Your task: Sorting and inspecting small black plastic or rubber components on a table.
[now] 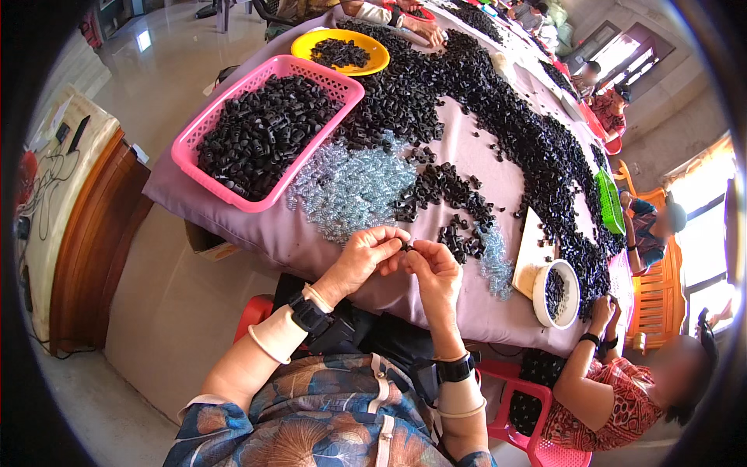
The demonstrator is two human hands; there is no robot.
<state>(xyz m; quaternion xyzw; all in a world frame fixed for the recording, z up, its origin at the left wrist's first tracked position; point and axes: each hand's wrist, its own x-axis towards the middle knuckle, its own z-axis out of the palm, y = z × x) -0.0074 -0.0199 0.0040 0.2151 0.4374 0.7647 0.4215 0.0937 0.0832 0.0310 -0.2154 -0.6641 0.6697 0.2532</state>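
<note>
My left hand (369,254) and my right hand (437,274) meet over the near edge of the table, fingertips pinched together. Between them is a small black plastic piece (406,247), mostly covered by the fingers. Just beyond my left hand lies a heap of small shiny pale-blue parts (350,187) that look like springs. Loose black plastic pieces (447,189) are scattered beyond my fingers. A smaller patch of the pale-blue parts (496,261) lies to the right of my right hand.
A pink basket (180,156) full of black pieces stands at the left, with a yellow plate (380,56) behind it. To the right are a white bowl (572,300), a pale board (529,257) and a green basket (609,202). Other people sit around the cloth-covered table (475,148).
</note>
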